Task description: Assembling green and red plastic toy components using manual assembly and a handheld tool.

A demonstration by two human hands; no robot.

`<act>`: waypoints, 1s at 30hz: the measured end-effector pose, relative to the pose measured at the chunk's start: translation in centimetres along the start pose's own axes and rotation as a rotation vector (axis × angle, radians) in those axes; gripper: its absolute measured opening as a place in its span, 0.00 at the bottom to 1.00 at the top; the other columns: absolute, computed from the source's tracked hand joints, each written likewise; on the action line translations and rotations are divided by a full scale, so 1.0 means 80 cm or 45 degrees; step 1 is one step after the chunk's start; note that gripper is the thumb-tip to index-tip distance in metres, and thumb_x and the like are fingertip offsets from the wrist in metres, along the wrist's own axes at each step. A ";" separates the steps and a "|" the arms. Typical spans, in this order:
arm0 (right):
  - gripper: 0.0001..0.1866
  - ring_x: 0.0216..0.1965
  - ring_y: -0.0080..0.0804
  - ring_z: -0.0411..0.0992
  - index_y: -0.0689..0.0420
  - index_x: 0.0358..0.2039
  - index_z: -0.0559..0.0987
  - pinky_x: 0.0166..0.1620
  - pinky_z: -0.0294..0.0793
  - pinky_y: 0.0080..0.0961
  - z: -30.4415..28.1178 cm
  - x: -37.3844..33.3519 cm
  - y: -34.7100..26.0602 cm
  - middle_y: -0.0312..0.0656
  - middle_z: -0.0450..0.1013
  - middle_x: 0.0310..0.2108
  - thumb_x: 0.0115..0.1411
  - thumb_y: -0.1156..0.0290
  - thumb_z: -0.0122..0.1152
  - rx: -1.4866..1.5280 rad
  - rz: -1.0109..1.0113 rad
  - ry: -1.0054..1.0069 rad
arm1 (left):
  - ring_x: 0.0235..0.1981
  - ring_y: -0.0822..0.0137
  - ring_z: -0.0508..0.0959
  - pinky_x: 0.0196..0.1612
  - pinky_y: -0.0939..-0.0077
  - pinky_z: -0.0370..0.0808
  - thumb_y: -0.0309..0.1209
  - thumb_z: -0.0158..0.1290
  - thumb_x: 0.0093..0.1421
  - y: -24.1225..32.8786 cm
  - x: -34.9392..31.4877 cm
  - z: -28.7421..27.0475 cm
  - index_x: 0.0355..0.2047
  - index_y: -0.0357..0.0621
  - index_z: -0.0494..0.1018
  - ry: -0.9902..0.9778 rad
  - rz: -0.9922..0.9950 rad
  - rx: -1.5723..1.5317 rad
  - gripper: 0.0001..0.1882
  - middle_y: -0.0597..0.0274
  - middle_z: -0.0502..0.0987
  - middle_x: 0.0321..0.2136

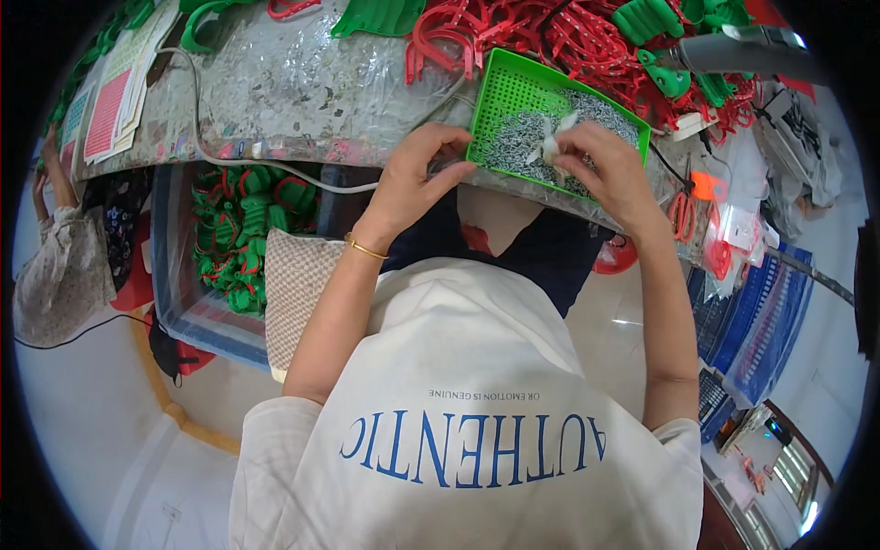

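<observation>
One crate (215,341) contains green-and-red parts (243,238). Left hand (412,174): thumb and forefinger parted beside one green tray (507,84) at the desk (275,101) edge, holding numerous metal pieces (513,147). Right hand (610,165): fingers at one white scrap (551,145); grip indeterminable. Far right: one pair of scissors (681,215).

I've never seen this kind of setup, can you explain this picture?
There's no machine here: these are a person's bare hands. One wide fisheye camera on their head looks down, so straight edges bend. On the table lie red pieces and green pieces, and a green tray of small metal parts sits at the near edge. The left hand is at the tray's left edge; the right hand is over the metal parts, with something white at its fingers; I can't tell what.
</observation>
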State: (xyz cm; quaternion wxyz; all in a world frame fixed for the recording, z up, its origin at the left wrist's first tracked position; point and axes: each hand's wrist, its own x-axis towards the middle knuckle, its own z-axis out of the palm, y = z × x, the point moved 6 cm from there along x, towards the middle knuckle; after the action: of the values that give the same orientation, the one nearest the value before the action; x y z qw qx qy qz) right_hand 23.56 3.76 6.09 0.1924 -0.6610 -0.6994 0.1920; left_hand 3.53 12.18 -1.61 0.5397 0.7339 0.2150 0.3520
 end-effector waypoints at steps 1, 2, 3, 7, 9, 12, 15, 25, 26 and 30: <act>0.08 0.30 0.35 0.72 0.59 0.37 0.77 0.35 0.71 0.27 0.003 -0.002 0.000 0.41 0.71 0.29 0.56 0.75 0.62 -0.001 0.000 -0.002 | 0.32 0.68 0.75 0.35 0.77 0.72 0.23 0.60 0.53 -0.003 -0.001 0.000 0.43 0.39 0.72 -0.006 -0.052 -0.035 0.16 0.60 0.73 0.33; 0.08 0.31 0.34 0.72 0.59 0.37 0.77 0.35 0.70 0.28 0.014 -0.005 -0.004 0.41 0.71 0.30 0.56 0.76 0.61 0.060 -0.066 -0.055 | 0.32 0.68 0.75 0.35 0.77 0.72 0.23 0.60 0.53 -0.005 -0.002 0.001 0.42 0.39 0.72 -0.011 -0.105 -0.069 0.16 0.60 0.73 0.33; 0.08 0.32 0.33 0.72 0.58 0.37 0.77 0.35 0.70 0.28 0.023 -0.006 -0.009 0.40 0.70 0.30 0.56 0.77 0.61 0.122 -0.131 -0.107 | 0.32 0.68 0.75 0.35 0.77 0.72 0.23 0.60 0.53 -0.003 -0.002 0.000 0.42 0.39 0.72 -0.011 -0.105 -0.070 0.16 0.60 0.73 0.33; 0.09 0.31 0.33 0.71 0.58 0.37 0.77 0.35 0.70 0.27 0.043 0.017 -0.005 0.40 0.70 0.30 0.55 0.76 0.62 0.271 -0.058 -0.094 | 0.32 0.67 0.75 0.35 0.76 0.72 0.23 0.60 0.53 0.004 0.002 -0.001 0.41 0.39 0.72 -0.020 -0.070 -0.016 0.15 0.60 0.73 0.33; 0.09 0.30 0.30 0.70 0.59 0.39 0.77 0.35 0.70 0.25 0.039 0.030 0.002 0.40 0.70 0.30 0.56 0.75 0.62 0.163 0.008 0.153 | 0.32 0.67 0.75 0.35 0.76 0.72 0.23 0.60 0.53 0.003 0.001 -0.001 0.41 0.39 0.73 -0.028 -0.071 -0.022 0.14 0.59 0.73 0.33; 0.09 0.29 0.27 0.69 0.60 0.39 0.77 0.35 0.70 0.23 0.025 0.037 0.033 0.39 0.70 0.29 0.57 0.73 0.61 0.255 0.243 0.310 | 0.35 0.73 0.74 0.38 0.81 0.72 0.20 0.59 0.55 -0.001 0.000 0.000 0.43 0.37 0.72 -0.055 -0.108 -0.044 0.14 0.63 0.73 0.35; 0.09 0.30 0.26 0.70 0.61 0.39 0.77 0.35 0.70 0.23 0.027 0.020 0.039 0.39 0.70 0.29 0.58 0.73 0.61 0.160 0.303 0.183 | 0.35 0.73 0.74 0.38 0.81 0.72 0.21 0.59 0.55 0.001 0.001 0.000 0.42 0.37 0.72 -0.057 -0.085 -0.025 0.14 0.63 0.72 0.35; 0.08 0.30 0.33 0.73 0.60 0.36 0.79 0.35 0.72 0.26 0.013 0.040 0.025 0.43 0.73 0.31 0.57 0.71 0.62 0.200 0.182 0.388 | 0.33 0.66 0.76 0.35 0.76 0.73 0.23 0.60 0.52 0.005 0.002 -0.001 0.40 0.39 0.73 -0.007 -0.054 -0.016 0.14 0.59 0.73 0.32; 0.08 0.30 0.32 0.73 0.60 0.36 0.79 0.35 0.72 0.26 0.018 0.035 0.032 0.43 0.73 0.31 0.57 0.70 0.62 0.048 0.230 0.411 | 0.33 0.66 0.76 0.35 0.76 0.73 0.23 0.60 0.52 0.005 0.002 0.000 0.40 0.39 0.73 -0.009 -0.060 -0.031 0.14 0.59 0.73 0.32; 0.09 0.30 0.35 0.73 0.59 0.36 0.79 0.36 0.72 0.27 0.037 0.041 0.020 0.43 0.73 0.31 0.57 0.70 0.62 -0.061 0.179 0.445 | 0.33 0.67 0.76 0.35 0.76 0.73 0.23 0.60 0.52 0.003 0.003 0.001 0.40 0.39 0.73 -0.040 -0.073 0.010 0.14 0.59 0.73 0.32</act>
State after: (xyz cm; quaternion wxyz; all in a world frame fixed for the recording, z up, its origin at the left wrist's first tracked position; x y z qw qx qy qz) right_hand 23.17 7.10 2.79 0.2813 -0.7359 -0.6119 0.0704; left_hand 3.71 12.21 -1.37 0.5501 0.7350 0.2287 0.3239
